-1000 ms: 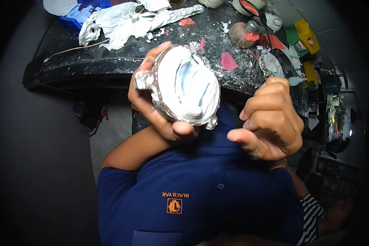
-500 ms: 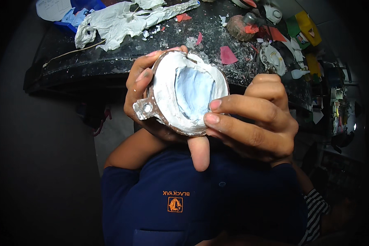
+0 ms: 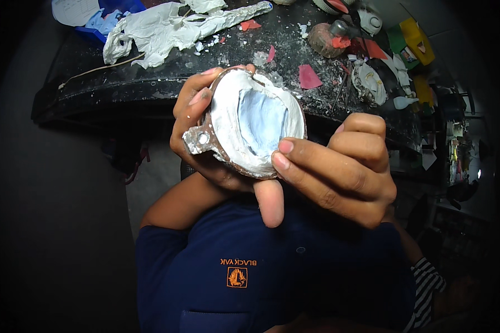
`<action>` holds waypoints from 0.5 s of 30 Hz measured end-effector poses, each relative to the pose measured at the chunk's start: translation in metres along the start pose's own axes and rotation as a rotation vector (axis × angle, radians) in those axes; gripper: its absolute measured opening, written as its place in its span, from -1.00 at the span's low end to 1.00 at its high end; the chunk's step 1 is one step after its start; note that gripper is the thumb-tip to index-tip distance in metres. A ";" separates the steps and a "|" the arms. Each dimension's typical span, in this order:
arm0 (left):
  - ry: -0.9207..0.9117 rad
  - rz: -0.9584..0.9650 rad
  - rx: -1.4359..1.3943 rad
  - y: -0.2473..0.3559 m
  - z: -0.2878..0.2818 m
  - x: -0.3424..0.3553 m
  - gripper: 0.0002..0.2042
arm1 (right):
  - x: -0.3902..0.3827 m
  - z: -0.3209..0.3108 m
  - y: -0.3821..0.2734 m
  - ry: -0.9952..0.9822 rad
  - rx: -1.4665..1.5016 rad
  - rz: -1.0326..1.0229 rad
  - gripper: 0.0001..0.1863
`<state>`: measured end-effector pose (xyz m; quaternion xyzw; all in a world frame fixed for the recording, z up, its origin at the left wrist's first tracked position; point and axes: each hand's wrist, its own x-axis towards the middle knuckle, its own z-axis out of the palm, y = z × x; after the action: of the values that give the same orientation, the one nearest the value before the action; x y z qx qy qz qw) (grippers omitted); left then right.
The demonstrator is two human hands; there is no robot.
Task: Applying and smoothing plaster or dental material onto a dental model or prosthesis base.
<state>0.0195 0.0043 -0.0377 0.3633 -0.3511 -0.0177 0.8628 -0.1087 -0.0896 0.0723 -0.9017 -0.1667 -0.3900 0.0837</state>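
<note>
My left hand (image 3: 191,111) is closed round a rusty metal flask (image 3: 202,139) with a protruding, holed tab, its thumb sticking out below. White plaster (image 3: 223,111) fills the flask, around a pale blue, uneven inset (image 3: 259,119) in the middle. My right hand (image 3: 347,169) has its fingers bent against the lower right of the flask, two fingertips on the plaster beside the blue area; its thumb is hidden.
The black bench (image 3: 178,89), scattered with debris, holds crumpled white paper (image 3: 150,33), a blue bin (image 3: 89,36), pink sheet scraps (image 3: 309,76), a metal-topped jar (image 3: 325,39) and yellow-green boxes (image 3: 421,44). A person's striped sleeve (image 3: 428,283) shows lower right.
Since a second ago the flask has turned, showing more of the blue inset and the tab's hole. My right hand has moved left onto its rim; in the last half second both hands shifted slightly.
</note>
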 end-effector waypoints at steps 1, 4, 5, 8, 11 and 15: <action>0.001 -0.001 0.001 0.000 0.000 0.000 -0.31 | 0.000 0.000 0.000 0.002 -0.013 -0.011 -0.64; -0.016 0.071 0.056 0.000 0.000 0.000 -0.33 | -0.003 0.002 -0.001 0.019 -0.040 -0.027 -0.63; -0.002 0.002 0.009 0.000 -0.001 0.000 -0.34 | -0.004 0.003 -0.001 0.021 -0.031 -0.021 -0.63; -0.001 0.008 0.020 0.001 -0.004 0.001 -0.36 | -0.006 0.002 0.000 0.061 0.025 -0.045 -0.68; -0.003 0.020 0.037 0.002 -0.008 0.003 -0.37 | -0.004 -0.010 0.002 0.072 0.057 -0.111 -0.73; -0.001 0.044 0.053 0.003 -0.012 0.005 -0.39 | -0.003 -0.029 0.016 -0.068 0.253 0.189 -0.61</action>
<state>0.0301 0.0127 -0.0393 0.3780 -0.3596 0.0106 0.8530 -0.1239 -0.1130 0.0894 -0.9082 -0.1319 -0.3257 0.2274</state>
